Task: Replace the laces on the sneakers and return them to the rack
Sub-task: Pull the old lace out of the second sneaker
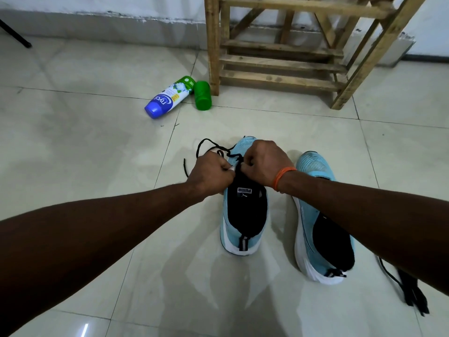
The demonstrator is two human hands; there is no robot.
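Two light blue sneakers with black tongues and white soles stand side by side on the tiled floor, toes pointing away from me. Over the eyelets of the left sneaker (244, 215) my left hand (210, 175) and my right hand (263, 164) meet, each with curled fingers pinching the black lace (206, 147). The lace loops out to the left of the shoe, and one loose end trails on the floor. The right sneaker (323, 229) stands untouched under my right forearm. A wooden rack (281, 62) stands beyond the shoes against the wall.
A blue-capped bottle (167, 98) lies on its side beside a green cap-like container (202, 95) near the rack's left leg. A bundle of black laces (410, 290) lies on the floor at the lower right. A dark stand leg (17, 35) shows at far left.
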